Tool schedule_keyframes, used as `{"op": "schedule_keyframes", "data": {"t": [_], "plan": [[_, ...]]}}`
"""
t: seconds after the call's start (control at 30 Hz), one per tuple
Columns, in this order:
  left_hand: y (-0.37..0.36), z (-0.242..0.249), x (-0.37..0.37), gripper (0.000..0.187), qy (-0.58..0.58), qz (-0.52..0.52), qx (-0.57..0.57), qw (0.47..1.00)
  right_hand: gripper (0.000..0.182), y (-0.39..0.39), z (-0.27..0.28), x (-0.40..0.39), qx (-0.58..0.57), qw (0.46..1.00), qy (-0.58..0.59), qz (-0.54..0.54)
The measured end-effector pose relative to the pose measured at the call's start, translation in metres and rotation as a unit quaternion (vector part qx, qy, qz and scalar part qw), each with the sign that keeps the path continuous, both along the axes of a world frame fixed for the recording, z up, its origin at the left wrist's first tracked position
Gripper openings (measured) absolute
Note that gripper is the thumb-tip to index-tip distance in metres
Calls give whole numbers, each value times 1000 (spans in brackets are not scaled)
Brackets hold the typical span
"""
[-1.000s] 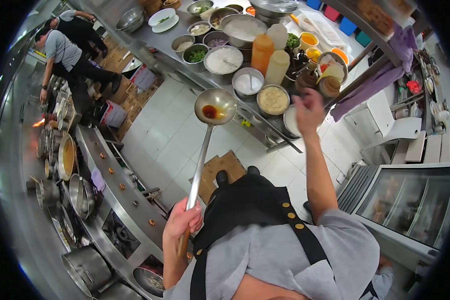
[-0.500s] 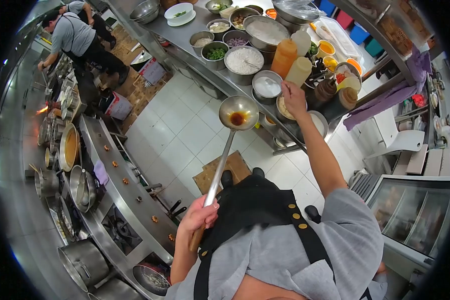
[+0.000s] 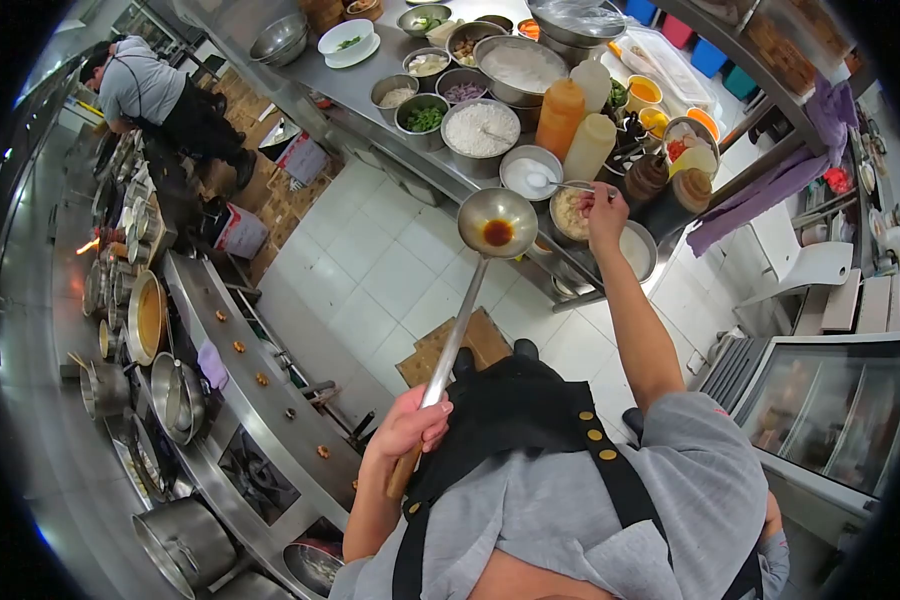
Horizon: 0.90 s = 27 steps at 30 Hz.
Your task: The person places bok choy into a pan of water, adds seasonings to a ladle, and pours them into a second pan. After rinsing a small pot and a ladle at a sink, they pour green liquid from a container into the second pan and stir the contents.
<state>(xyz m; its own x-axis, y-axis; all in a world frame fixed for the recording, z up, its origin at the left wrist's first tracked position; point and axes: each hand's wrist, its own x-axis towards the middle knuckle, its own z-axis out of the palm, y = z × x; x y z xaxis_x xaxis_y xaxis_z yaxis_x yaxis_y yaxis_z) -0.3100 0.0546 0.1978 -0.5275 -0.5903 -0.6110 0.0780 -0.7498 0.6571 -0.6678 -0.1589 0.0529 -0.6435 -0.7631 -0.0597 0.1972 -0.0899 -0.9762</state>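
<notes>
My left hand (image 3: 410, 425) is wrapped round the handle of a long metal ladle (image 3: 460, 345). A small pool of dark brown liquid (image 3: 497, 233) lies in the ladle's bowl, which hangs beside the counter edge. My right hand (image 3: 605, 215) pinches the handle of a small metal spoon (image 3: 573, 186). The spoon's tip carries something white and is over a metal bowl of white grains or powder (image 3: 518, 163). Beneath the right hand stand a container of pale chopped food (image 3: 568, 215) and another bowl with white contents (image 3: 634, 248).
On the steel counter (image 3: 355, 85) are several ingredient bowls, including white flour-like powder (image 3: 480, 130) and chopped greens (image 3: 423, 118). Squeeze bottles (image 3: 561, 115) stand behind. A stove line (image 3: 260, 470) with pots runs at left, where a co-worker (image 3: 155, 90) bends over the burners.
My right hand has tilted the spoon so that its white-loaded tip now shows over the white-filled bowl. The ladle's bowl has shifted slightly right, nearer that bowl.
</notes>
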Motion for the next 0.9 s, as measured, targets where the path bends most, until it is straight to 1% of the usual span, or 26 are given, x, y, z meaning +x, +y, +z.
{"op": "schedule_keyframes", "data": {"t": [0.13, 0.23, 0.4, 0.53, 0.63, 0.7, 0.83, 0.9], "plan": [[-6, 0, -6, 15, -8, -7, 5, 1000, 18, 2, 7, -3, -3, 1000, -8, -8], [-8, 2, -9, 14, -4, -6, 18, 1000, 18, 4, 8, -4, 6, 1000, 12, 0], [-9, 3, -10, 14, 2, -7, 16, 1000, 18, 3, 10, -4, 2, 1000, -10, 7], [-9, -3, -9, 13, 14, -6, 15, 1000, 17, 0, 2, -5, -10, 1000, 0, 11], [-8, -1, -10, 15, 7, -2, 16, 1000, 16, -1, 5, -3, 3, 1000, -11, 6], [-9, 0, -10, 15, 9, -2, 17, 1000, 17, 0, 4, -3, 4, 998, -54, 9], [-9, 2, -10, 14, 20, 0, 39, 999, 19, 15, 26, 1, -3, 996, -83, 17], [-10, 4, -12, 14, 20, 0, 36, 999, 20, 31, 39, 7, -42, 993, -90, 63]]}}
